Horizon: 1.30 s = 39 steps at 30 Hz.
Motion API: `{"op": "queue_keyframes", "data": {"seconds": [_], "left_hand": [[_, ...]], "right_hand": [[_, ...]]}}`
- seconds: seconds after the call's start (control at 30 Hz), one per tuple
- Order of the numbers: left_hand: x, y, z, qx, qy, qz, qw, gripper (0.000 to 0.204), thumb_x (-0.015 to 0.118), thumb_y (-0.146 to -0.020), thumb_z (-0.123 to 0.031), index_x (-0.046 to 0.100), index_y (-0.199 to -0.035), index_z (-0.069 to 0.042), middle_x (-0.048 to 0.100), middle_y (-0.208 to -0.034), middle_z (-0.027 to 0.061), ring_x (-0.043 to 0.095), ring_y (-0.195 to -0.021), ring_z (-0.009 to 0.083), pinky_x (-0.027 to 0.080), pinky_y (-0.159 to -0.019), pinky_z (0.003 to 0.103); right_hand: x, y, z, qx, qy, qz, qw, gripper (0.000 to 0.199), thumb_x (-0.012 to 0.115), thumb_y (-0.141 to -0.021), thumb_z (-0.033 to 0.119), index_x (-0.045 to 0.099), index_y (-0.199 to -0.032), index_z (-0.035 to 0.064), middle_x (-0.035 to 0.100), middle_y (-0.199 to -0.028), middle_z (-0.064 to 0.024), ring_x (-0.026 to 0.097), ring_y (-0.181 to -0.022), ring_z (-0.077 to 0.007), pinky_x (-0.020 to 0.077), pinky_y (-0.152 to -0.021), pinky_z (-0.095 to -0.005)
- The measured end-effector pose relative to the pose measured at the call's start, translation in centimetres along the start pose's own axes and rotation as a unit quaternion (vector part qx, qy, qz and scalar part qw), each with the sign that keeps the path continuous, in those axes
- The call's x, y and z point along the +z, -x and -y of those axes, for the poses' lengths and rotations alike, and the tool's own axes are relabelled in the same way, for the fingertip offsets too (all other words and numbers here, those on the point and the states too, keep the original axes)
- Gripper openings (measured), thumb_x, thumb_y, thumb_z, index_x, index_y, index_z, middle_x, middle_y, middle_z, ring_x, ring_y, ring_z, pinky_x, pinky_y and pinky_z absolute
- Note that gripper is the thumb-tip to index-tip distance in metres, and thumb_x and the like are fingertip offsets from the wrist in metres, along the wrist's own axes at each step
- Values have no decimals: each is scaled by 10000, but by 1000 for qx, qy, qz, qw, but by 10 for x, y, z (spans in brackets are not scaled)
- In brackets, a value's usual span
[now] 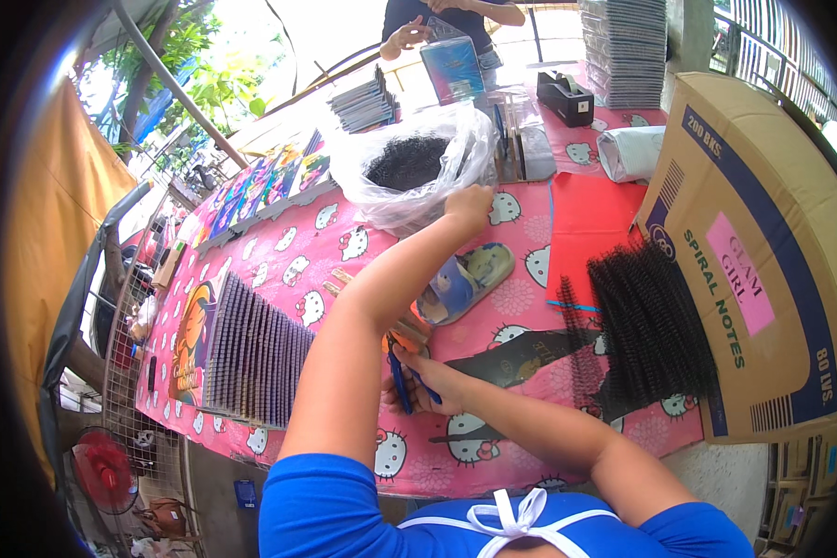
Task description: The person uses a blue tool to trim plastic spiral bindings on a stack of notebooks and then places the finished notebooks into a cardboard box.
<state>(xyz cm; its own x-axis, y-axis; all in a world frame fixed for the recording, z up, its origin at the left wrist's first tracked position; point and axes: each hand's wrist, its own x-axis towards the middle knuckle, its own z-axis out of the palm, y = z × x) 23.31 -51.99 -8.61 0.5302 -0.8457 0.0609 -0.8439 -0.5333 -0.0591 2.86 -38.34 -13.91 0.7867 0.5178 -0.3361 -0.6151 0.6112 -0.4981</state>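
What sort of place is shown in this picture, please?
Probably a small notebook-binding workspace: notebooks are stacked on a pink-covered table, black spiral coils lie in a heap toward the right, and the right hand holds a blue-handled tool.

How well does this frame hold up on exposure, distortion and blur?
In the head view, white glare washes out the green trees; in the head view too, the fisheye bends the cardboard box and leaves a dark rim; also in the head view, the black spiral coils look smeared along their left side, while the right hand reads fairly clearly.
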Motion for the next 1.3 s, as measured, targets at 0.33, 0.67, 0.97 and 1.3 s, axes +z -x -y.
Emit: {"op": "queue_keyframes", "data": {"seconds": [0.33, 0.67, 0.97, 1.3], "left_hand": [[-103, 3, 32, -65, 91, -227, 967, 338, 710, -707, -302, 659, -976, -103, 660, -964, 135, 631, -938, 303, 498, -795, 401], [-252, 165, 81, -50, 45, -77, 995, 640, 624, -734, -597, 649, -1084, -62, 650, -1049, 163, 623, -963, 300, 483, -844, 391], [-211, 378, 196, 33, 69, -127, 989, 359, 594, -848, -452, 725, -982, -146, 588, -1238, 106, 469, -1236, 292, 321, -1037, 438], [-178, 403, 192, 55, 171, -184, 966, 238, 703, -772, -221, 683, -679, -3, 708, -811, 48, 596, -1102, 256, 432, -927, 360]], "right_hand": [[3, 3, 4, 17, 19, -12, 1000, 738, 350, -877, 674, 594, -991, -14, 625, -905, -137, 626, -833, -241, 504, -803, -367], [-14, 10, -1, 14, -13, 47, 999, 516, 330, -942, 522, 531, -1055, 60, 608, -909, -141, 623, -768, -305, 491, -667, -451], [78, -9, 3, -223, 453, 2, 863, 284, 582, -893, 315, 575, -1000, 52, 546, -816, -40, 572, -730, -126, 467, -606, -298], [168, -62, 19, -598, 660, -12, 454, 420, 719, -753, 290, 595, -1051, 21, 594, -952, -132, 574, -860, -300, 464, -768, -401]]}}
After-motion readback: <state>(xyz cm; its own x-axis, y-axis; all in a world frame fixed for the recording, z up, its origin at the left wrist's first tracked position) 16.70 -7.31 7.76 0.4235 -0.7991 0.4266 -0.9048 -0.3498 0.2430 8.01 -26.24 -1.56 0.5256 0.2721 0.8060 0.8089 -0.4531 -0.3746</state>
